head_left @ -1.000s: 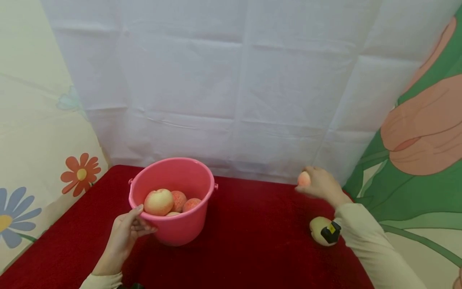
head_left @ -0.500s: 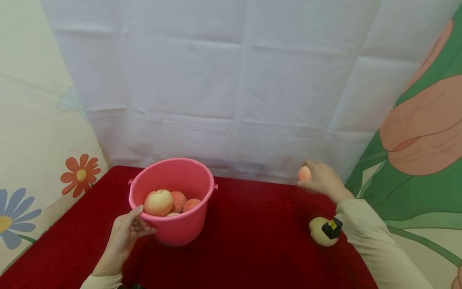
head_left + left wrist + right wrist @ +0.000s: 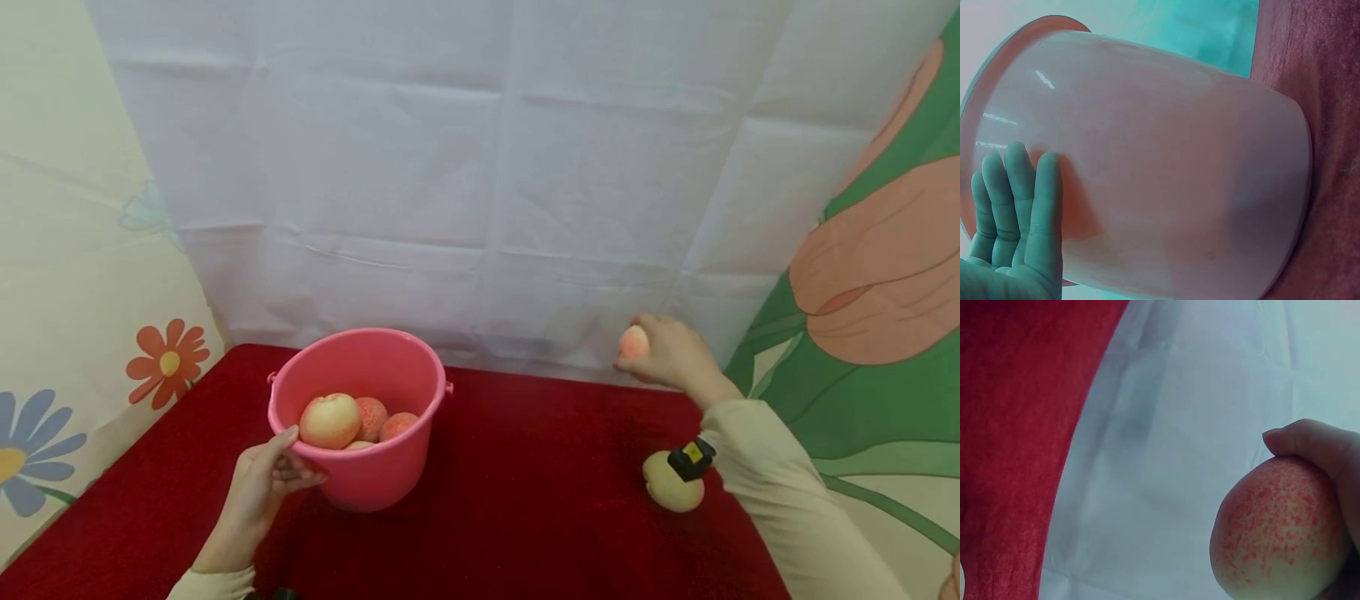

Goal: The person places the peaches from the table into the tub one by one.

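Observation:
A pink bucket [image 3: 375, 475] stands at the left of the red-covered table, with several peaches [image 3: 330, 421] inside. My left hand [image 3: 258, 492] holds its near-left rim, thumb over the edge and fingers against the outer wall; the left wrist view shows those fingers [image 3: 1019, 200] along the side. At the far right, my right hand [image 3: 671, 354] grips a red-speckled peach [image 3: 1279, 531] above the table. Beneath the right wrist sits a pale yellow peach [image 3: 671, 492] on the cloth, partly hidden by the black wrist strap.
Red cloth [image 3: 525, 483] covers the table between the bucket and the pale peach. A white sheet [image 3: 480, 183] hangs behind the back edge. Flower-printed cloths [image 3: 885, 275] hang at both sides.
My right hand has risen with the peach, up off the table's back edge area. The left hand and the bucket have stayed put.

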